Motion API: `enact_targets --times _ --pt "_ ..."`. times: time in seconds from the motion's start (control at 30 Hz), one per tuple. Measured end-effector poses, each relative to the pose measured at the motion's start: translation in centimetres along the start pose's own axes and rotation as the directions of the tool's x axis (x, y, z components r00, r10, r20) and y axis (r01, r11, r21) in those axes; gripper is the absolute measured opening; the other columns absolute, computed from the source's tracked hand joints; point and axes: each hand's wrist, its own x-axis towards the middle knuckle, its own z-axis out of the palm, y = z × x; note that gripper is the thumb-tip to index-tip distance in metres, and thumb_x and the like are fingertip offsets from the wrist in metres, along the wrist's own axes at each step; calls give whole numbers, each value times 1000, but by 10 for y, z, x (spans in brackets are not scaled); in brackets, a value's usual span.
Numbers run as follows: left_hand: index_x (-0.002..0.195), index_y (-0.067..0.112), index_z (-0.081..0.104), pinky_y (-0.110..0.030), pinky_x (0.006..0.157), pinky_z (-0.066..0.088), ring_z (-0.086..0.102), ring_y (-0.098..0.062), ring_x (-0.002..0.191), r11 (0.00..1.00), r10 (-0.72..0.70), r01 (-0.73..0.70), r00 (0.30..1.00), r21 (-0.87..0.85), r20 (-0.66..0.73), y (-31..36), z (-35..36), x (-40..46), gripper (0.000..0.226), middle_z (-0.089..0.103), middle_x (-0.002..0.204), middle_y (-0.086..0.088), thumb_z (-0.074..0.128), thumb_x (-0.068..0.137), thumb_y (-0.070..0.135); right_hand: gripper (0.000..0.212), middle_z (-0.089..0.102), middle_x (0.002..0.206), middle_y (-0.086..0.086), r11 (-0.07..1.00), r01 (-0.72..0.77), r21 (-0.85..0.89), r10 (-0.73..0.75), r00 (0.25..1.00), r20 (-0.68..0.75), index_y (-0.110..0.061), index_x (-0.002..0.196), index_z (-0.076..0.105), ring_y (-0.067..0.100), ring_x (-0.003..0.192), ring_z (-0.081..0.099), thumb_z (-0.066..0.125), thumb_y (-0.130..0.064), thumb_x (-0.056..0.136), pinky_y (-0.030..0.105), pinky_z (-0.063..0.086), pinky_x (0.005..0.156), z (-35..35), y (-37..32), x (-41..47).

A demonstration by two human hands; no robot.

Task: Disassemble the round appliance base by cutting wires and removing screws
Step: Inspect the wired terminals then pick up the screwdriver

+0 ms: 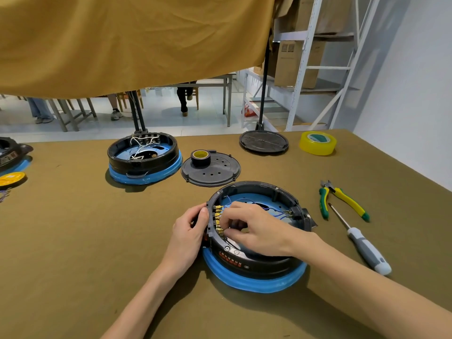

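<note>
A round black appliance base point(259, 263) with a blue rim lies open side up on the olive table, right in front of me. A row of brass terminals point(218, 220) with blue wires point(278, 211) lines the inside of its left wall. My left hand point(189, 231) grips the outside of that wall by the terminals. My right hand point(254, 228) reaches inside, fingertips pinched at the lower terminals. To the right lie green-and-yellow cutters point(342, 199) and a grey-handled screwdriver point(362, 243).
A second open base point(144, 160) with white wires stands at the back left. A black cover plate point(211, 172) carries a small tape roll point(200, 156). Another round plate point(263, 141) and yellow tape point(317, 142) lie behind. A third base point(12, 155) sits at the far left edge.
</note>
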Motion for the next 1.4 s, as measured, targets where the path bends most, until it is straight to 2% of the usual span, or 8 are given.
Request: enact_targets --times 0.2,0.3,0.37,0.47,0.6,0.73,1.23,1.4 --pt "140 30 56 -33 102 53 63 0 116 1000 3 -3 1000 15 -11 -3 5 -3 51 68 124 13 36 100 55 5 56 99 -12 1000 -10 2 10 1000 -13 -29 97 61 10 92 56 61 -25 99 33 51 82 1 1 0" --pt "134 52 44 -14 101 41 51 16 120 999 -22 22 1000 39 20 -5 7 -6 37 55 132 25 33 100 60 5 56 98 -13 1000 -7 3 7 1000 -22 -30 97 61 10 91 56 61 -25 99 32 51 81 1 0 -1" --pt "142 48 41 -6 97 34 44 20 124 999 0 0 1000 51 4 -3 9 -4 45 45 141 25 38 98 60 5 55 97 -11 1000 -20 -8 19 999 -49 -28 96 61 9 89 56 61 -24 100 32 51 80 2 -1 5" --pt "156 29 37 -15 110 35 39 3 139 1000 -1 1 1000 15 -30 1 11 4 56 41 153 17 48 103 44 6 56 92 -4 995 -80 -51 72 986 -149 -21 96 61 10 85 51 60 -22 101 31 46 75 6 -5 20" --pt "159 29 31 -41 126 28 34 -5 148 997 -57 57 998 -55 -1 3 11 5 51 40 161 11 42 109 34 7 54 94 -4 987 -121 -105 105 983 -153 -21 99 60 11 86 51 56 -25 103 28 43 77 11 -5 25" --pt "162 29 25 -39 127 24 28 -3 151 1000 -31 31 1000 7 1 4 14 5 53 34 165 11 35 110 37 9 51 95 -5 988 -121 -99 112 989 -97 -20 101 60 10 85 50 54 -26 104 22 38 74 6 -3 22" --pt "161 24 27 -31 126 23 28 -4 151 999 11 -10 1000 44 -29 4 17 4 51 34 165 6 34 111 31 7 52 97 -5 989 -133 -67 123 983 -137 -23 99 61 8 86 49 56 -24 103 27 43 78 9 -1 22" --pt "161 24 29 -18 118 22 27 0 149 999 17 -15 999 51 -38 2 19 4 50 34 164 8 34 111 31 11 55 95 -4 990 -129 -55 120 982 -145 -23 92 57 11 85 52 57 -18 101 29 45 77 5 1 19"
